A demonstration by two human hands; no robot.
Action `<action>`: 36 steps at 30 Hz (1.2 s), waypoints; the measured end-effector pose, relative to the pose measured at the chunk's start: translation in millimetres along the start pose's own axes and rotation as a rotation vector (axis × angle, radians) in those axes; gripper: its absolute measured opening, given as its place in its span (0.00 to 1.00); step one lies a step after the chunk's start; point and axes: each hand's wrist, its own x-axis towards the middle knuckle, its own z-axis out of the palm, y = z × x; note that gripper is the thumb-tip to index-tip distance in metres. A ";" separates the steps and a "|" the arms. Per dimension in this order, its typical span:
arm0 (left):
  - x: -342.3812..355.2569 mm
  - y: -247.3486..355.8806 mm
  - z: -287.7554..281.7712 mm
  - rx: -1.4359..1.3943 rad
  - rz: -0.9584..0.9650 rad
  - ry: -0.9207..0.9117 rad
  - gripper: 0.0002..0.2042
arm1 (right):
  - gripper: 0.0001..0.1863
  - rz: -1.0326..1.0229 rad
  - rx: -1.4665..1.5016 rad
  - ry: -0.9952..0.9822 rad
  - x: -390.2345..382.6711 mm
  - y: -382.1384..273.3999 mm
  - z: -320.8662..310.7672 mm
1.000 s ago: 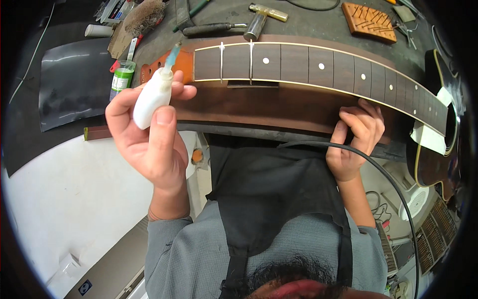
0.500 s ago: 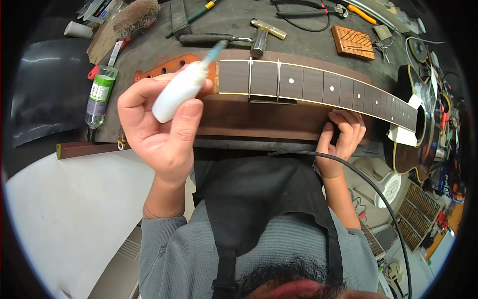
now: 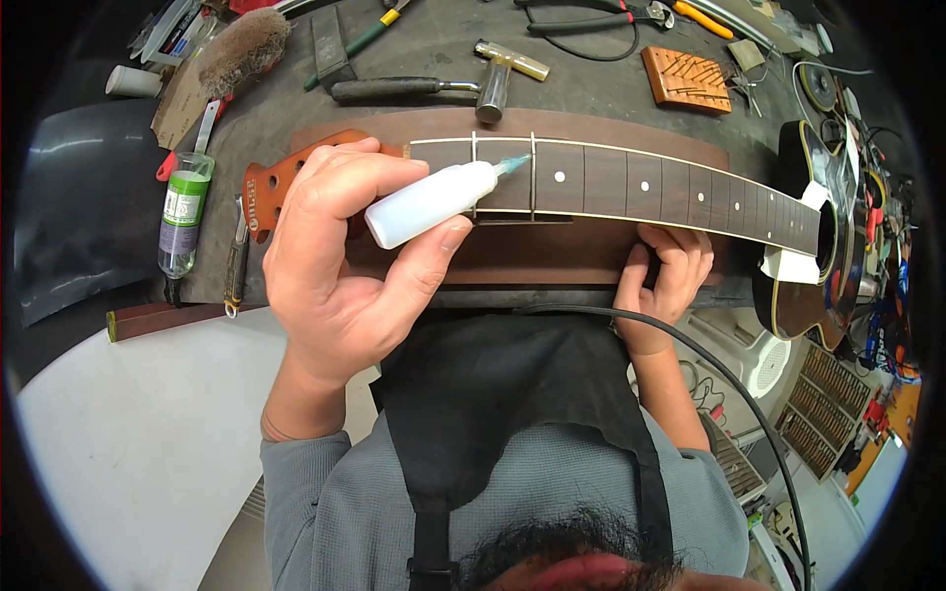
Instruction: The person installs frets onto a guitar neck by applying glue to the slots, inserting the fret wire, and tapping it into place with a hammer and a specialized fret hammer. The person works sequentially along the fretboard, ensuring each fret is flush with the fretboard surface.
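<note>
My left hand (image 3: 345, 266) grips a small white squeeze bottle (image 3: 422, 212) between thumb and fingers, its thin translucent bluish tip (image 3: 514, 163) at one of two raised metal frets (image 3: 533, 197) near the nut end of a guitar fretboard (image 3: 621, 177). I cannot tell whether the tip touches it. The fretboard's other slots look bare, with white dot inlays. The orange headstock (image 3: 276, 187) lies left, partly behind my hand. My right hand (image 3: 662, 276) has curled fingers holding the neck's lower edge. White tape (image 3: 788, 264) covers part of the guitar body (image 3: 793, 310) at right.
On the dark bench (image 3: 394, 44) lie a hammer (image 3: 404, 89), a yellow-handled mallet (image 3: 495, 89), pliers (image 3: 581, 25) and a wooden block (image 3: 687, 79) holding pins. A clear bottle (image 3: 182, 217) and screwdriver-like tool (image 3: 235, 266) sit at left. A black cable (image 3: 739, 374) crosses my right forearm's area.
My left hand has brought the white bottle down and rightward, tilting it from upright to nearly flat, tip now at the frets. My right hand stays at the neck; the view has shifted.
</note>
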 end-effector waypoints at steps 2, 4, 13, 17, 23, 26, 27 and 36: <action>3.7 0.8 1.9 0.018 -0.003 0.028 0.21 | 0.19 0.007 0.000 -0.007 -0.2 -0.2 -1.6; 5.8 2.0 2.8 0.034 -0.008 0.039 0.21 | 0.20 0.014 0.002 -0.014 -0.1 -0.7 -3.0; 10.2 11.2 7.4 0.089 -0.072 0.027 0.22 | 0.19 0.014 0.023 -0.029 -0.5 1.6 -5.7; 13.6 13.0 7.6 0.119 -0.067 0.006 0.21 | 0.20 0.018 0.038 -0.023 -2.4 4.0 -4.3; 15.8 17.6 6.6 0.175 -0.047 -0.019 0.20 | 0.18 -0.002 0.045 -0.036 0.6 2.6 -8.0; 14.1 19.7 4.8 0.184 -0.015 -0.047 0.20 | 0.18 -0.013 0.058 -0.033 0.4 2.5 -8.3; 13.3 21.5 3.7 0.182 -0.013 -0.068 0.20 | 0.19 -0.010 0.063 -0.025 -0.1 3.0 -7.7; 1.3 36.0 -4.9 0.183 -0.049 -0.151 0.19 | 0.21 -0.019 0.099 -0.009 2.0 2.7 -6.7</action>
